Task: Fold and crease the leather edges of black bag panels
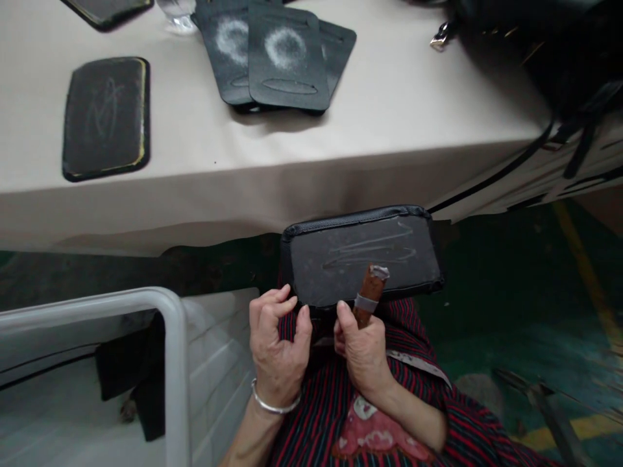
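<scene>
A black padded panel (360,259) with a dark grey centre and scribbled chalk-like lines rests over my lap, near the table's front edge. My left hand (280,337), with a bracelet at the wrist, pinches the panel's lower left corner. My right hand (363,347) is wrapped round a brown handled tool (372,292) with a grey band and a metallic end pointing up. That hand's thumb lies by the panel's lower edge. The tool's lower part is hidden in the fist.
On the cloth-covered table (185,143) lie a dark pad (107,120), stacked black pieces with white rings (287,65) and a black bag (535,52) at right. A white bin (178,363) holding black pieces stands at lower left.
</scene>
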Available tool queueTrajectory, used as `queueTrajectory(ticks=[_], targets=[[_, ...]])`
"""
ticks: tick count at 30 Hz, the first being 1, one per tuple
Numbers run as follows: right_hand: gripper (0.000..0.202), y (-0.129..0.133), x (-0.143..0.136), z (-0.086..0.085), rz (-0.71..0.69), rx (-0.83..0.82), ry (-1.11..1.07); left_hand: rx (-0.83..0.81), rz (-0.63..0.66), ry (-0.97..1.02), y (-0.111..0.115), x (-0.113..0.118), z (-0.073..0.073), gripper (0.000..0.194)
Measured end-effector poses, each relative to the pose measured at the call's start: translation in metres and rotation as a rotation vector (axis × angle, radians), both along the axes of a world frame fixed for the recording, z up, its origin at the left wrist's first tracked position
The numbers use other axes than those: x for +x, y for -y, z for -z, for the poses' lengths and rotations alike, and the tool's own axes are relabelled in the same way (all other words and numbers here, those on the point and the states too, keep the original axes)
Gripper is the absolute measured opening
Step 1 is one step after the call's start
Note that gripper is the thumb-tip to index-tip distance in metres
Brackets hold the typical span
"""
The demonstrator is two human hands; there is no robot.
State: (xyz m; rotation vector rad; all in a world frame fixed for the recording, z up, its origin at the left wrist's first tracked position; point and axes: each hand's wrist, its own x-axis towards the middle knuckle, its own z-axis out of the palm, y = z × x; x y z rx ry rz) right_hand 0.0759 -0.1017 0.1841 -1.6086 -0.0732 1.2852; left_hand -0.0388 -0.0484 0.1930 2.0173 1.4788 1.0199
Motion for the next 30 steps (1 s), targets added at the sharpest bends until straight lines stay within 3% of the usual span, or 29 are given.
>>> queueTrajectory(ticks=[4, 10, 13, 16, 19, 21, 25, 30], targets=[[0.047, -0.009, -0.01, -0.005, 0.027, -0.003, -0.063, 0.023, -0.065, -0.023, 0.002, 0.01, -0.004, 0.031], [0.049, -0.016, -0.01, -0.014, 0.054, 0.045, -0.211, 0.08, -0.136, -0.04, 0.004, 0.02, -0.005, 0.026], [0.053, -0.009, 0.001, -0.009, -0.065, 0.091, -0.318, 0.069, -0.107, -0.05, 0.007, 0.019, -0.005, 0.03], [0.056, 0.006, 0.023, -0.006, -0.293, 0.216, -0.389, 0.044, -0.101, -0.052, 0.01, 0.018, -0.005, 0.042], [0.05, 0.025, 0.052, -0.014, -0.49, 0.373, -0.27, 0.05, -0.128, -0.031, 0.012, 0.02, -0.004, 0.042], [0.036, 0.032, 0.069, -0.027, -0.529, 0.444, -0.134, 0.065, -0.131, -0.029, 0.014, 0.022, -0.004, 0.04], [0.02, 0.022, 0.083, -0.057, -0.357, 0.569, 0.055, 0.081, -0.131, -0.018, 0.015, 0.021, -0.002, 0.041], [0.015, -0.012, 0.06, -0.081, -0.138, 0.748, -0.075, -0.118, -0.033, 0.193, 0.01, 0.003, -0.005, 0.017]])
